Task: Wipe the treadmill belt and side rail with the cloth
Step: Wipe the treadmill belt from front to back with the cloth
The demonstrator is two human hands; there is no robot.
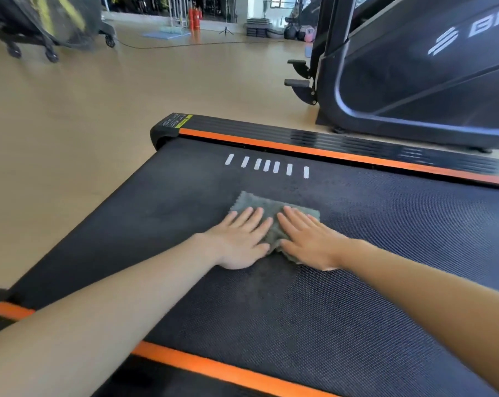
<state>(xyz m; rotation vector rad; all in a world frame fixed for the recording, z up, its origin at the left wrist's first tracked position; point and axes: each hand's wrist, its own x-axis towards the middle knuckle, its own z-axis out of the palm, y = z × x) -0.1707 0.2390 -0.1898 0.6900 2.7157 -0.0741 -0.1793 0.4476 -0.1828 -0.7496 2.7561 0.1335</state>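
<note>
A grey cloth [267, 206] lies flat on the black textured treadmill belt [343, 296], a little below a row of white dashes. My left hand [239, 239] presses on the cloth's left part with straight, spread fingers. My right hand [308, 239] lies flat on its right part, fingers also straight. Much of the cloth is hidden under both palms. The far side rail [328, 143], black with an orange stripe, runs behind the belt. The near side rail [228, 371] with its orange stripe runs under my left forearm.
A large dark exercise machine [414, 67] stands just beyond the far rail at the right. Tan floor [70, 124] spreads to the left of the belt's end. A wheeled black machine [42, 24] sits at the far left, with gym gear along the back wall.
</note>
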